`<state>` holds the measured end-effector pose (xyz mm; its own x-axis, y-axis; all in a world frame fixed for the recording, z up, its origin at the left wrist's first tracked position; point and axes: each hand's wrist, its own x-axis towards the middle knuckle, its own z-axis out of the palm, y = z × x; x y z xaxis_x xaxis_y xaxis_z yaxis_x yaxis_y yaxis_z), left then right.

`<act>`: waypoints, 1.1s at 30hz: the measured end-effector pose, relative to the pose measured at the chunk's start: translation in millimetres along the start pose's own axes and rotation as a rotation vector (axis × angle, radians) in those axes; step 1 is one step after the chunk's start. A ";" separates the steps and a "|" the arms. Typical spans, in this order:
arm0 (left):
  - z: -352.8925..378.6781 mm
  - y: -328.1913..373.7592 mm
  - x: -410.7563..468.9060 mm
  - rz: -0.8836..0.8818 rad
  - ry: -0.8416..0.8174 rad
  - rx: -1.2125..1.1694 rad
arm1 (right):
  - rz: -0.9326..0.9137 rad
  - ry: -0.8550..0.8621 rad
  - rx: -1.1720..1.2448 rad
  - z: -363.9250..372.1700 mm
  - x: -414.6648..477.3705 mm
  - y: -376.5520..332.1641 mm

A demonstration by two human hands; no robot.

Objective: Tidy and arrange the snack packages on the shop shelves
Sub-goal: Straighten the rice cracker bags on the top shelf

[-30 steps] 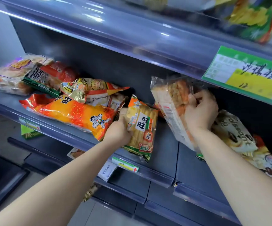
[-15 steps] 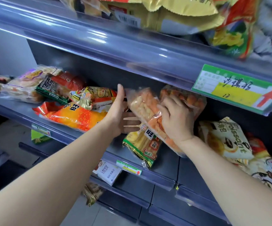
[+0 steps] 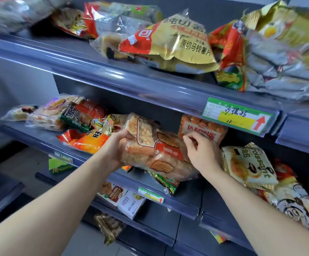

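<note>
One pastry bag point(image 3: 148, 152) slanted from upper left to lower right; left hand point(image 3: 115, 147) gripped it, right hand point(image 3: 202, 154) pinched it

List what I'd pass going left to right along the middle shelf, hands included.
small clear packet → green-and-red packet → left hand → big clear cake bag → right hand → croissant bag → cartoon-face bag

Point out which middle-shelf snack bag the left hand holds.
The clear bag of orange cakes with a red band, its left end in the left hand.
</note>
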<state>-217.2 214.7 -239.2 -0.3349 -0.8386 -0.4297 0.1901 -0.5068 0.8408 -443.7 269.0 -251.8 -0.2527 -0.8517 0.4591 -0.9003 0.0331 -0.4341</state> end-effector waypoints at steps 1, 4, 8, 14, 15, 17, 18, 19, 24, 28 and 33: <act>-5.3 1.1 -7.1 0.016 -0.006 -0.029 | 0.159 -0.033 -0.028 -2.1 -1.5 7.3; -17.6 5.6 -30.4 0.041 -0.051 -0.087 | 0.536 -0.230 0.173 -7.9 -13.1 10.3; -29.8 11.8 -63.2 0.049 -0.119 -0.089 | 0.978 -0.484 0.921 -25.6 -30.9 -11.7; -68.3 28.2 -114.2 0.101 -0.076 -0.021 | 0.820 -0.411 0.933 -52.2 -58.3 -48.4; -74.8 31.1 -122.2 0.103 -0.068 -0.023 | 0.802 -0.408 0.929 -58.0 -62.6 -57.1; -85.4 35.7 -138.4 0.100 -0.065 -0.034 | 0.777 -0.402 0.922 -71.3 -68.5 -73.4; -89.3 37.3 -146.7 0.101 -0.065 -0.037 | 0.746 -0.390 0.914 -77.0 -70.5 -80.4; -92.9 38.7 -155.1 0.108 -0.069 -0.038 | 0.706 -0.383 0.904 -83.3 -72.8 -88.8; -102.1 52.1 -194.1 0.150 -0.110 0.014 | 0.561 -0.265 0.839 -120.3 -89.5 -129.3; -96.1 74.1 -220.8 0.325 -0.206 0.041 | 0.556 -0.269 0.863 -150.6 -104.8 -146.9; -58.0 107.5 -247.9 0.607 -0.344 0.145 | 0.331 -0.031 0.439 -193.1 -112.3 -162.6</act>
<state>-60.2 356.5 -61.4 -0.4860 -0.8414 0.2363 0.3185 0.0813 0.9444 -337.4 460.2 -83.1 -0.4806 -0.8480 0.2232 -0.5402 0.0858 -0.8372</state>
